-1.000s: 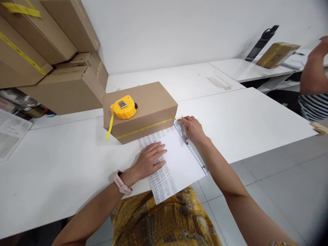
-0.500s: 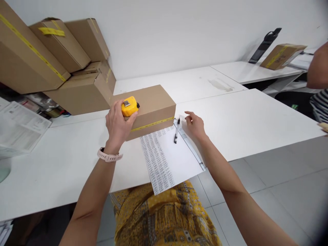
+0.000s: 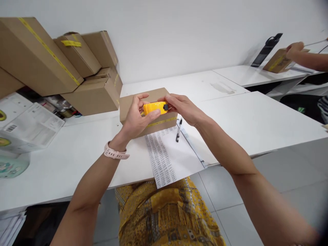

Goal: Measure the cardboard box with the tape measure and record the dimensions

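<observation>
A yellow tape measure (image 3: 155, 108) is held over the cardboard box (image 3: 160, 93) in front of me. My left hand (image 3: 137, 114) grips its body, thumb along the near side. At its black end, my right hand (image 3: 181, 106) pinches with thumb and fingers; whether the blade's end is between them is hidden. The box is closed and carries a strip of yellow tape along its near side. Against its front lies a printed sheet (image 3: 179, 160) with columns of small print, and a black-and-clear pen (image 3: 178, 131) rests on the paper.
Several taped cardboard boxes (image 3: 94, 97) are stacked at the left by the wall. A white carton (image 3: 33, 123) and a pale green container (image 3: 14, 165) stand nearer on the left. At the far right are a dark bottle (image 3: 266, 49) and a co-worker's hand (image 3: 296, 48) on a small box (image 3: 278, 61).
My left hand has lifted and turned the tape measure, moving it right. My right hand has come from beside the pen to its black end. The co-worker's hand now touches the small box.
</observation>
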Demonstrator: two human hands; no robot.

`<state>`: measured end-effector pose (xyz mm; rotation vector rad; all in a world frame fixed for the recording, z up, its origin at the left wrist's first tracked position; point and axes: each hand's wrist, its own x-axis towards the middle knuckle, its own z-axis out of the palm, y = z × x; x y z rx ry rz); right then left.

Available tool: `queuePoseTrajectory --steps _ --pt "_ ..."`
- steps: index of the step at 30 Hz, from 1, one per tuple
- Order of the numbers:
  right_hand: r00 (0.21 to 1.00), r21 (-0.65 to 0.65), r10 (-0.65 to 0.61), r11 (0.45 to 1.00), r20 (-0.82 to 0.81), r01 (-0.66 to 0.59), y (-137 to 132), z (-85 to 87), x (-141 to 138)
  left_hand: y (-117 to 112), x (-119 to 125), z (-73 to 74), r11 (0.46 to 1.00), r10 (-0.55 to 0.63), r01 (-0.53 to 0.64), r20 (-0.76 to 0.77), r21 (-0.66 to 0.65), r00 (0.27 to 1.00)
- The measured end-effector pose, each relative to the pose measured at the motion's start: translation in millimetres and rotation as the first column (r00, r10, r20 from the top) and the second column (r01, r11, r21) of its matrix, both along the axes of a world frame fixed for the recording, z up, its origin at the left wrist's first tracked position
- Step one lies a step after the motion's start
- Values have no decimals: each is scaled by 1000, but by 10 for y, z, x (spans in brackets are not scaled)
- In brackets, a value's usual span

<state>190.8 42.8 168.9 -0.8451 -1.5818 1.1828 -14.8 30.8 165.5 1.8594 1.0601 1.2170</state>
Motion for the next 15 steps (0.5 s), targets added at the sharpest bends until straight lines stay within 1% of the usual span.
queuePoseTrajectory --steps 3,6,9,11,13,15 --pt "999 -69 50 996 13 -49 95 72 4 14 -111 44 994 11 -8 23 -106 1000" --pt "999 -115 27 993 -45 -32 276 110 130 71 -362 85 980 65 -47 89 -192 994" --pt "984 -155 -107 984 -140 85 563 158 346 162 -720 155 959 183 -142 156 -244 971" --pt "959 -203 -224 961 -173 188 778 153 492 229 -993 194 935 268 -214 168 -284 949" --pt "933 -265 -331 920 -138 288 970 89 594 290 -1262 205 904 337 -274 152 -327 929" --pt "910 -308 -410 875 -65 372 1116 -32 625 338 -1497 184 864 405 -334 126 -377 906"
